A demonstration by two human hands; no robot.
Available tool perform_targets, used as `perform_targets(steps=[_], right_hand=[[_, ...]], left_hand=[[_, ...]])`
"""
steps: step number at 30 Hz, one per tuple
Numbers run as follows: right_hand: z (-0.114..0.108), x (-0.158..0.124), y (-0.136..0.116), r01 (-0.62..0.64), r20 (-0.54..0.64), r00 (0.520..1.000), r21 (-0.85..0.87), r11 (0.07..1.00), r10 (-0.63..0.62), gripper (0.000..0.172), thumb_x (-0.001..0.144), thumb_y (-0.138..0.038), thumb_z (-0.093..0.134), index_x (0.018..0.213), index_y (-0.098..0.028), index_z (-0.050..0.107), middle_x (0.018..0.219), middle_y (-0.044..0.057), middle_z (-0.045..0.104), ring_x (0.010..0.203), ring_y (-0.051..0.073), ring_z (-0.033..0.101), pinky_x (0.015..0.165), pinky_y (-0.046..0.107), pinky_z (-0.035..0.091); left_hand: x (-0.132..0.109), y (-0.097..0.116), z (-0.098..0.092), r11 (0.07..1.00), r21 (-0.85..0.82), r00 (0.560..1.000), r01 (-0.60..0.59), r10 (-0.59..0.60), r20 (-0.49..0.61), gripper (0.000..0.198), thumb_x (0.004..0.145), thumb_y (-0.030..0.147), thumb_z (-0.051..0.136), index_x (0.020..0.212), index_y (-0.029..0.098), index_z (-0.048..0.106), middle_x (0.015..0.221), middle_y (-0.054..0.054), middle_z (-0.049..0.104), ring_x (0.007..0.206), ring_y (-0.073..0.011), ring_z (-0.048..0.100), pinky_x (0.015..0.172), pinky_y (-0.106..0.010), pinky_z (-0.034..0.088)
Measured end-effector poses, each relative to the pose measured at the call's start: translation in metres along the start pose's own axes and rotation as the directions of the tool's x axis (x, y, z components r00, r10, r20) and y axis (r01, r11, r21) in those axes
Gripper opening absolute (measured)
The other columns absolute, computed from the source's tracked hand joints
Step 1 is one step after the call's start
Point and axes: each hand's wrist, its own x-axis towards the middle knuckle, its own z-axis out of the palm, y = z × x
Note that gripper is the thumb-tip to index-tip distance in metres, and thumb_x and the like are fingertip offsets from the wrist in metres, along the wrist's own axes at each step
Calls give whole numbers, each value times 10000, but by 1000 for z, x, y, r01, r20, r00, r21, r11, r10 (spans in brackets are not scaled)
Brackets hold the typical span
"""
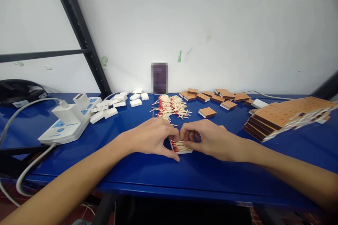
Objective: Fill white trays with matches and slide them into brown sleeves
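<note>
A small white matchbox tray point(186, 152), filled with red-tipped matches point(179, 146), lies on the blue table between my hands. My left hand point(153, 136) grips it from the left, thumb near the front corner and curled fingers at the back. Over the tray's right part, my right hand point(211, 140) has its fingers bent and pressed to the matches; the fingertips partly hide what they pinch. Just behind both hands spreads a loose pile of matches point(169, 107), most red heads pointing left or outward.
White trays point(136, 103) lie scattered at the back left beside a power strip point(66, 126) with plugs and cables. Orange-brown matchboxes point(207, 112) are strewn at the back right. A stacked block of matchboxes point(285, 114) stands at right. A blurred dark rectangle point(159, 78) leans on the wall.
</note>
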Motion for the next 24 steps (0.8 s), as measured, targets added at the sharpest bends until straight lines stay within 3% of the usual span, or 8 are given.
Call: perform_targets(steps=[3,9,15,20,24], right_hand=[[-4,1,1,-13,14,1000,-28,1000,13,70,864,-217,568,820,-204,622,690,-28,602,610,108,515,558,233,381],[-13,12,14,31,-98,993,-275,961,-61,101,896,-195,513,847,-188,601,824,24,614,745,149,529,669,274,384],[-15,26,22,49,-32,998,-315,948,-63,213,953,-247,432,815,-193,584,819,29,631,761,164,532,681,292,380],[-13,30,29,66,3,998,-350,934,-70,215,963,-270,416,862,-195,591,872,48,649,786,178,553,692,301,392],[-13,30,33,26,-38,998,-431,902,-47,185,950,-247,429,947,-184,603,970,80,654,861,211,576,734,325,401]], left_hand=[[0,-1,0,999,-33,999,33,-33,1,416,740,570,732,884,185,668,799,10,668,777,-166,621,717,-264,405],[0,0,-1,997,-48,998,52,-51,26,382,765,549,721,884,190,667,821,1,661,776,-160,608,707,-263,410],[0,0,-2,999,-2,999,44,-44,8,473,762,565,715,1034,185,643,806,0,642,686,-150,584,625,-257,399],[-1,-2,-1,1000,3,1000,-18,18,12,357,872,493,633,1067,196,671,967,-40,685,871,-189,639,743,-280,441],[-2,-3,1,1000,15,1000,-11,11,16,398,890,478,615,1184,210,628,1064,-63,680,971,-218,639,819,-304,453]])
